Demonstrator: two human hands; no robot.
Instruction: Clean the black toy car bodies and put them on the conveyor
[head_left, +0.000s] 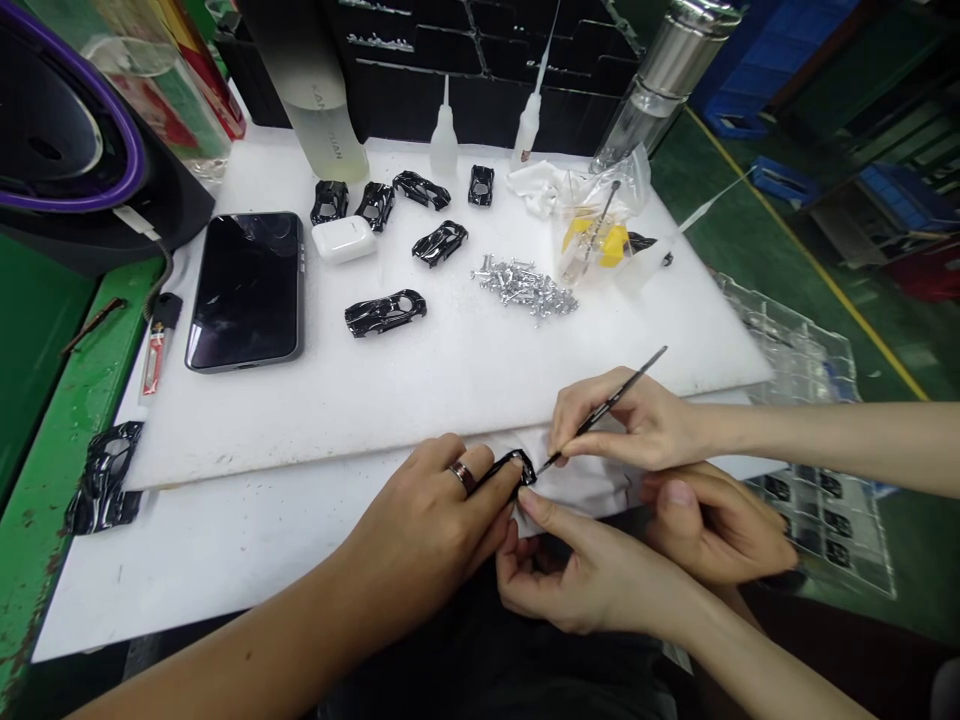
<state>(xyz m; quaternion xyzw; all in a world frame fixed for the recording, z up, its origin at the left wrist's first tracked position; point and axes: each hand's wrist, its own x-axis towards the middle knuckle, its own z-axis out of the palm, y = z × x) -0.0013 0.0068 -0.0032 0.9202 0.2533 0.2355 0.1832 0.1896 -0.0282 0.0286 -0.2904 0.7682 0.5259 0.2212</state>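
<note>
Two hands closed around the glossy black car shell [514,470] above a white cloth [585,490] at the front of the white board [420,400]; the ringed left hand [427,530] gripped it firmly; the right hand [577,570] pinched cloth beneath; a co-worker's hand [622,425] kept a fine brush [611,405] steady, tip touching.

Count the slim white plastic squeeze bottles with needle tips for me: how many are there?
3. Two stand upright at the back of the white plastic board and; the third lies on it, right of a clear plastic bag. Others may be hidden.
</note>
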